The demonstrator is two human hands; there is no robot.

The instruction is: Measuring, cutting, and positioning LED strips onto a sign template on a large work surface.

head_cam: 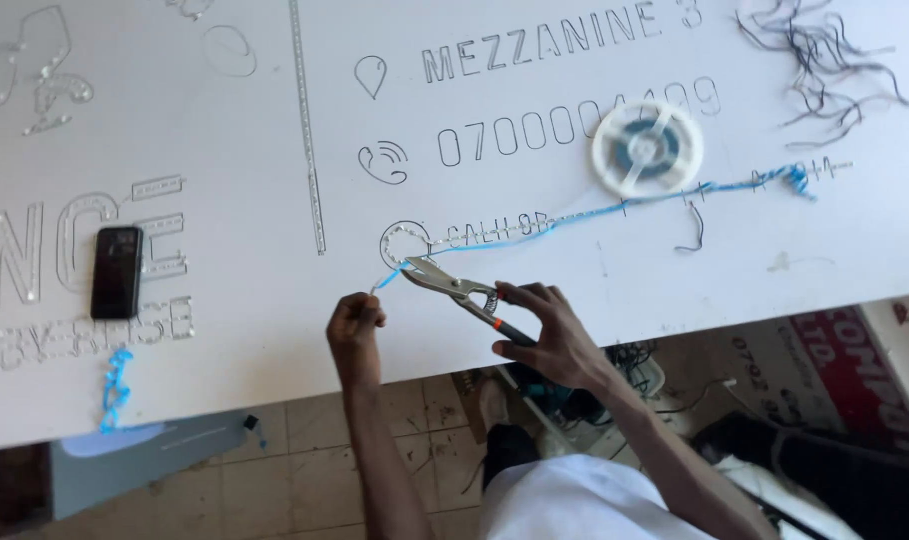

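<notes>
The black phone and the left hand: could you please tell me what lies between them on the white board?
In the head view, only bare white board lies between the black phone and the left hand; the vertical strip sits higher up.

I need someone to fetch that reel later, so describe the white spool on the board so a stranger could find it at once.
Start from the big white sign board with letters cut into it. Near its upper right, just left of a tangle of dark wire offcuts, lies the spool, with a blue cable running just below it. It is the only round, spoked, white plastic reel there.
</notes>
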